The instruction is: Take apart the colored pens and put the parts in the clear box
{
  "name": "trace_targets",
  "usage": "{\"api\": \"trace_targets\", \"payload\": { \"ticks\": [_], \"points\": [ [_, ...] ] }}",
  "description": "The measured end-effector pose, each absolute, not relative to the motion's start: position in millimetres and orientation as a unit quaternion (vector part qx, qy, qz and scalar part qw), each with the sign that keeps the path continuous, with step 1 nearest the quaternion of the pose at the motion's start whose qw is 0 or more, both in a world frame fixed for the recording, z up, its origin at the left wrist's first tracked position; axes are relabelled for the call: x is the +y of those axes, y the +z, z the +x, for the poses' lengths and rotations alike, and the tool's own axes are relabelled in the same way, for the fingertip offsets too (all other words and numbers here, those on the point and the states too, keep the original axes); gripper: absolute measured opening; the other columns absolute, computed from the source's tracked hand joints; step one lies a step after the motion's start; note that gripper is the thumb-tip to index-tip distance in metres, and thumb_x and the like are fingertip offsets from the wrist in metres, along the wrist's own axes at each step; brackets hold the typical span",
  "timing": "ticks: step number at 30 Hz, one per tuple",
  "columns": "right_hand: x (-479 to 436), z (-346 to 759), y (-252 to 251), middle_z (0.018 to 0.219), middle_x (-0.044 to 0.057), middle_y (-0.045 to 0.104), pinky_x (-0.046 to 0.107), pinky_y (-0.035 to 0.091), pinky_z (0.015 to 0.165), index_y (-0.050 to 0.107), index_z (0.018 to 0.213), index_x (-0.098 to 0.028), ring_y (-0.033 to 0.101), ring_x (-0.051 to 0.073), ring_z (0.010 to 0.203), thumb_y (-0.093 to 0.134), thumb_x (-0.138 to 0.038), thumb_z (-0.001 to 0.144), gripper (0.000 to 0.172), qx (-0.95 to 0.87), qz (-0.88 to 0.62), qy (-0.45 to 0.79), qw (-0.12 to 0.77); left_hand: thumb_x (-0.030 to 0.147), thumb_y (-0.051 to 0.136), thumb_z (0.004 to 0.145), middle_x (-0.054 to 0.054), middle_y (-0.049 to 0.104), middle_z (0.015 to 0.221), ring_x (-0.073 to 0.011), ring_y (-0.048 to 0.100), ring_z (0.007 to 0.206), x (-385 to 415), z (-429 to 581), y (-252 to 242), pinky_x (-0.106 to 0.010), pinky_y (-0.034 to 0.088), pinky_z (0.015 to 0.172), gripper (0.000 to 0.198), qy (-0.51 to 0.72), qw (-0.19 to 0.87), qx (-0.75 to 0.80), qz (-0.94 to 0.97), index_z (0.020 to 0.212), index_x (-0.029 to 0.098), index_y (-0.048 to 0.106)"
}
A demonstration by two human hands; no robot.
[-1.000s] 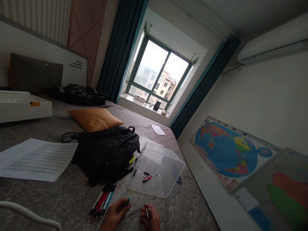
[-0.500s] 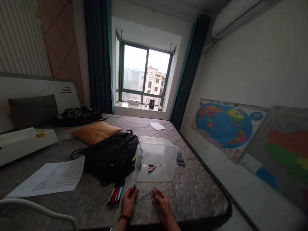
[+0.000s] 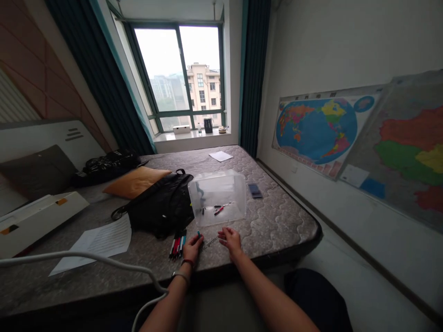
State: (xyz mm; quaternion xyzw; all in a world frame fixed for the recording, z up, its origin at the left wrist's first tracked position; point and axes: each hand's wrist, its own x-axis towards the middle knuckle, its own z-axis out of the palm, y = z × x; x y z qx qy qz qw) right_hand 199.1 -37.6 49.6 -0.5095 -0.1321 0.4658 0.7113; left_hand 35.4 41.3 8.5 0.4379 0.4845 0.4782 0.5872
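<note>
My left hand [image 3: 192, 247] rests on the mattress [image 3: 270, 226] with its fingers closed round a small pen part with a teal tip [image 3: 199, 234]. My right hand [image 3: 230, 240] lies a little to the right, fingers curled around something thin I cannot make out. Just left of my left hand lies a bundle of pens [image 3: 177, 241]. Beyond both hands stands a clear plastic box [image 3: 217, 198] with a few pen pieces inside.
A black bag [image 3: 161, 207] lies left of the box, an orange cushion [image 3: 134, 180] behind it. Printed sheets [image 3: 97, 242] and a white box [image 3: 31, 221] sit at the left. A dark phone [image 3: 255, 190] is right of the box. A white cable [image 3: 104, 263] crosses in front.
The view has swung up and back, showing my forearms and the mattress edge. Both hands stay in front of the plastic box, holding the same small parts.
</note>
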Motion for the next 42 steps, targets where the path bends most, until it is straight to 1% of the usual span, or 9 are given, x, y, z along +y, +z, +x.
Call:
{"api": "trace_targets", "payload": {
  "ticks": [6, 13, 17, 23, 26, 28, 30, 38, 42],
  "points": [
    [-17, 181, 72, 0.065, 0.001, 0.062, 0.023, 0.051, 0.048, 0.066, 0.079, -0.013, 0.060, 0.013, 0.056, 0.071, -0.051, 0.069, 0.040, -0.297, -0.540, 0.435, 0.657, 0.033, 0.091, 0.049, -0.011, 0.077, 0.093, -0.0234, 0.071, 0.094, 48, 32, -8, -0.041, 0.049, 0.099, 0.047, 0.458, 0.598, 0.488, 0.441, 0.089, 0.013, 0.077],
    [16, 161, 82, 0.069, 0.001, 0.063, 0.023, 0.050, 0.052, 0.063, 0.073, -0.015, 0.061, 0.013, 0.059, 0.063, -0.041, 0.081, 0.027, -0.405, -0.546, 0.446, 0.582, 0.036, 0.092, 0.046, -0.013, 0.077, 0.094, -0.0228, 0.071, 0.088, 51, 30, -14, -0.040, 0.052, 0.092, 0.056, 0.456, 0.614, 0.469, 0.441, 0.093, 0.011, 0.076],
    [22, 159, 84, 0.067, 0.001, 0.066, 0.021, 0.045, 0.056, 0.065, 0.073, -0.016, 0.059, 0.011, 0.057, 0.056, -0.029, 0.088, 0.022, -0.490, -0.595, 0.371, 0.518, 0.035, 0.091, 0.047, -0.013, 0.077, 0.094, -0.0232, 0.071, 0.088, 51, 30, -16, -0.040, 0.052, 0.092, 0.053, 0.458, 0.615, 0.469, 0.439, 0.092, 0.011, 0.076],
    [20, 161, 89, 0.076, 0.004, 0.071, 0.023, 0.043, 0.070, 0.072, 0.078, -0.018, 0.063, 0.015, 0.073, 0.054, -0.023, 0.091, 0.023, -0.599, -0.643, 0.245, 0.409, 0.034, 0.090, 0.048, -0.013, 0.077, 0.096, -0.0241, 0.071, 0.092, 53, 29, -20, -0.039, 0.052, 0.092, 0.053, 0.455, 0.612, 0.471, 0.444, 0.094, 0.011, 0.076],
    [19, 161, 83, 0.091, 0.006, 0.073, 0.025, 0.043, 0.081, 0.074, 0.101, -0.019, 0.064, 0.019, 0.086, 0.062, -0.022, 0.085, 0.020, -0.641, -0.639, 0.228, 0.359, 0.037, 0.090, 0.048, -0.011, 0.077, 0.095, -0.0249, 0.070, 0.093, 52, 28, -19, -0.039, 0.053, 0.091, 0.052, 0.453, 0.610, 0.469, 0.449, 0.092, 0.012, 0.076],
    [19, 163, 76, 0.094, 0.006, 0.073, 0.026, 0.043, 0.084, 0.069, 0.118, -0.019, 0.064, 0.020, 0.089, 0.068, -0.023, 0.081, 0.036, -0.653, -0.637, 0.224, 0.342, 0.037, 0.090, 0.048, -0.011, 0.077, 0.094, -0.0252, 0.070, 0.093, 52, 27, -18, -0.039, 0.053, 0.091, 0.050, 0.452, 0.610, 0.470, 0.451, 0.090, 0.013, 0.076],
    [17, 169, 68, 0.092, 0.006, 0.073, 0.026, 0.044, 0.085, 0.066, 0.123, -0.019, 0.064, 0.020, 0.089, 0.070, -0.024, 0.080, 0.043, -0.654, -0.642, 0.224, 0.332, 0.037, 0.090, 0.049, -0.011, 0.077, 0.093, -0.0249, 0.071, 0.092, 51, 27, -15, -0.040, 0.053, 0.092, 0.050, 0.449, 0.610, 0.473, 0.451, 0.090, 0.013, 0.076],
    [6, 236, 47, 0.099, 0.008, 0.074, 0.023, 0.043, 0.084, 0.073, 0.107, -0.018, 0.066, 0.018, 0.094, 0.063, -0.021, 0.086, 0.024, -0.592, -0.747, 0.196, 0.229, 0.032, 0.089, 0.055, -0.011, 0.077, 0.096, -0.0239, 0.071, 0.096, 47, 30, -10, -0.039, 0.051, 0.098, 0.043, 0.441, 0.611, 0.476, 0.454, 0.092, 0.013, 0.077],
    [17, 279, 50, 0.105, 0.012, 0.073, 0.025, 0.043, 0.083, 0.072, 0.108, -0.015, 0.066, 0.020, 0.096, 0.054, -0.020, 0.090, 0.026, -0.550, -0.795, 0.164, 0.194, 0.031, 0.089, 0.056, -0.009, 0.077, 0.095, -0.0223, 0.072, 0.092, 48, 29, -9, -0.039, 0.053, 0.096, 0.044, 0.442, 0.629, 0.479, 0.423, 0.094, 0.014, 0.076]
  ]
}}
